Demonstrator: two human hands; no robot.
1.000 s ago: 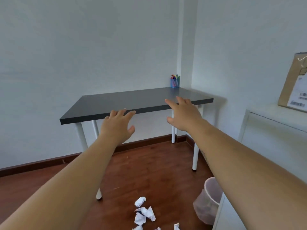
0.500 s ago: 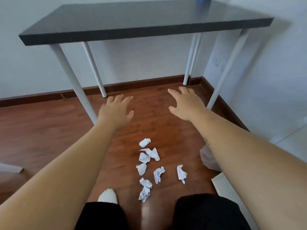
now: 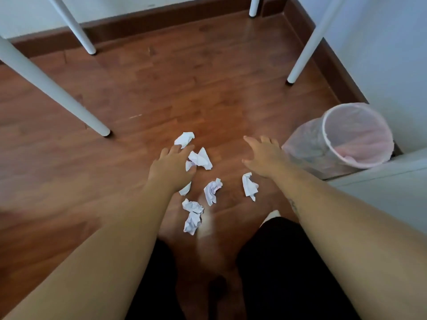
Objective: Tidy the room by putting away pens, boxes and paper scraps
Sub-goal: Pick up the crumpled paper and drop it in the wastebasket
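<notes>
Head view: looking down at a wooden floor point(image 3: 138, 93) from above two outstretched bare forearms.
Paper scraps: crumpled white paper scraps point(image 3: 213, 191) lie in a loose cluster on the floor, in front of the person's knees and between the two hands.
Farthest scrap: the farthest scrap point(image 3: 184, 139) lies just beyond the left fingertips; whether they touch it cannot be told.
Folded scrap: the folded scrap point(image 3: 200, 158) sits just right of the left hand's fingers, with a smaller bit beside the thumb.
Rightmost scrap: the rightmost scrap point(image 3: 249, 186) lies apart from the rest, just below the right wrist in the picture.
Nearest scraps: the two nearest scraps point(image 3: 192, 214) lie touching, one behind the other, closest to the knees.
Left hand: the left hand point(image 3: 172, 166) is palm down over the left edge of the cluster, fingers straight and spread, gripping nothing; one scrap is partly hidden under its wrist.
Right hand: the right hand point(image 3: 265, 158) is palm down with fingers spread and relaxed, empty, between the cluster and the bin.
Wastebasket: a round wastebasket point(image 3: 305, 144) lined with a thin pinkish bag stands upright on the floor, right of the right hand, in the corner by the wall and a white cabinet point(image 3: 381, 181).
Table legs: white table legs point(image 3: 53, 88) stand on the floor beyond the scraps.
Baseboard: a dark baseboard point(image 3: 161, 21) runs along the white wall.
Trousers: black trousers point(image 3: 288, 262) cover the person's legs at the bottom of the picture.
</notes>
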